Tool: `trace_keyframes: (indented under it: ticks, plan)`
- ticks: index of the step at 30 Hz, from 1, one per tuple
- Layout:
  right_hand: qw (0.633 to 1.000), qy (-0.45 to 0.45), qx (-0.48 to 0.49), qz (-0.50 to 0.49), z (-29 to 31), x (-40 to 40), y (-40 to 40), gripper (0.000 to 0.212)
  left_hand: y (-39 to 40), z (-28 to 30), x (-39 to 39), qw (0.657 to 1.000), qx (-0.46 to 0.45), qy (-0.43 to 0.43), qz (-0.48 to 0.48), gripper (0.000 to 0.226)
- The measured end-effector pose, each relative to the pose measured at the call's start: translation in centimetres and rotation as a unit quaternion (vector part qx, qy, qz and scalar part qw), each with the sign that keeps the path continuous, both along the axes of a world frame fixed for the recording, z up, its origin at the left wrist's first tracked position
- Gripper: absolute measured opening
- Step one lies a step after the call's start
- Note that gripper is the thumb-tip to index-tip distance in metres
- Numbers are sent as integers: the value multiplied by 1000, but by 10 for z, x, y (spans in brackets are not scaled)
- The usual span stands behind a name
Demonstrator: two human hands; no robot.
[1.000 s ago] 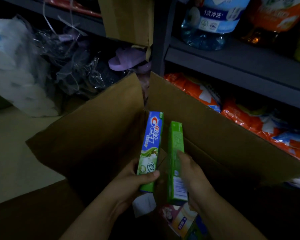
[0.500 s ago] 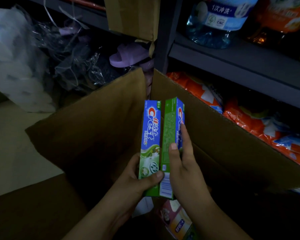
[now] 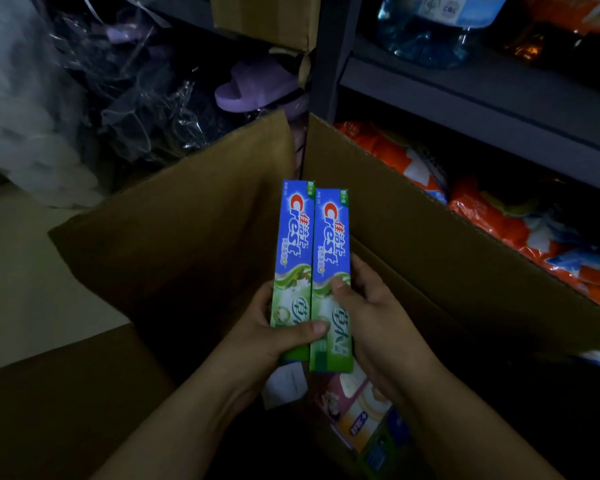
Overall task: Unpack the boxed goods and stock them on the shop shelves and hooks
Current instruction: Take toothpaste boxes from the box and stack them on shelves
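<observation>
1. Crest toothpaste cartons are what we have in hand: the left carton (image 3: 291, 268) and the right carton (image 3: 331, 278) stand upright side by side, long edges touching, above the open cardboard box (image 3: 430, 244)
2. Our left hand (image 3: 274, 336) curls round the lower end of the left carton, its thumb lying across the front and reaching onto the right carton; our right hand (image 3: 371, 317) grips the right carton from its outer side, thumb pressed on the front face
3. Both grips sit low, so most of each carton stands free above the fingers; we judge the tops could fan apart, and squeezing the two together from both sides should keep them as one block
4. The right carton sits slightly lower than the left; levelling the bottom ends below the grip would let the pair stand square on a shelf
5. More packaged goods (image 3: 357, 414) lie in the box beneath our hands, so we should lift straight up before turning towards the dark shelf (image 3: 465, 98) above and to the right of the grip
6. Printed fronts already face us; keep them outward when shelving
</observation>
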State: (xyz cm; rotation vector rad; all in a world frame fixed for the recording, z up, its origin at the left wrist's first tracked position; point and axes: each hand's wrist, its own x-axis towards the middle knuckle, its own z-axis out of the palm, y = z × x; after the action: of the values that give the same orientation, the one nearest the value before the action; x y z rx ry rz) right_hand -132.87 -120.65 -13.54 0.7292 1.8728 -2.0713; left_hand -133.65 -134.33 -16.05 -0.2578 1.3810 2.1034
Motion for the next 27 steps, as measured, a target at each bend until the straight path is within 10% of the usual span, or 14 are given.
trace_keyframes:
  ticks: [4, 10, 27]
  plan:
    - [998, -25, -62, -2, 6, -4, 2, 47, -3, -1, -3, 1000, -19, -13, 3, 68]
    - [978, -125, 158, 48, -9, -7, 33, 37, -13, -13, -12, 992, -115, -57, -19, 64]
    - [974, -205, 91, 13, -23, 6, 54, 29, -16, -18, -11, 983, -128, -114, -67, 66]
